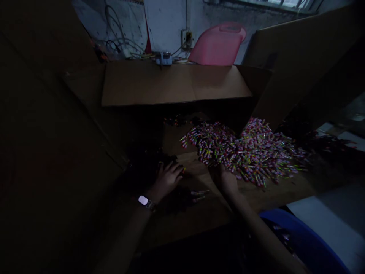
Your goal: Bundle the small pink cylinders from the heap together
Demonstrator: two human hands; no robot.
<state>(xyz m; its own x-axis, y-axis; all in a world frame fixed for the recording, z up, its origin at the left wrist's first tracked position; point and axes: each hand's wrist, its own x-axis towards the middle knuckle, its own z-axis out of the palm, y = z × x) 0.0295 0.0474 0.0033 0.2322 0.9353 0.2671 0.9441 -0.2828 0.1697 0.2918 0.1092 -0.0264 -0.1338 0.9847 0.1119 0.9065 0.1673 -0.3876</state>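
Observation:
A large heap of small, slim, colourful pieces [256,152], mostly pink with yellow-green and red, spreads over the brown work surface [273,194]. Their exact kind is too small to make out. My right hand [226,182] reaches to the near left edge of this heap, its fingers bent down and lost in shadow. To the left, my left hand [169,177] lies palm down with fingers spread over a dark area, close to a tiny yellow-orange piece [184,170]. Between my wrists lie a few loose slim pieces [199,195]. A watch [143,200] is on my left wrist.
Cardboard walls [176,83] stand behind and at both sides. A pink plastic container [219,45] and a small grey-blue object [163,58] are at the back, near a wall socket [187,38]. A blue tub [308,236] holding some pieces sits at lower right.

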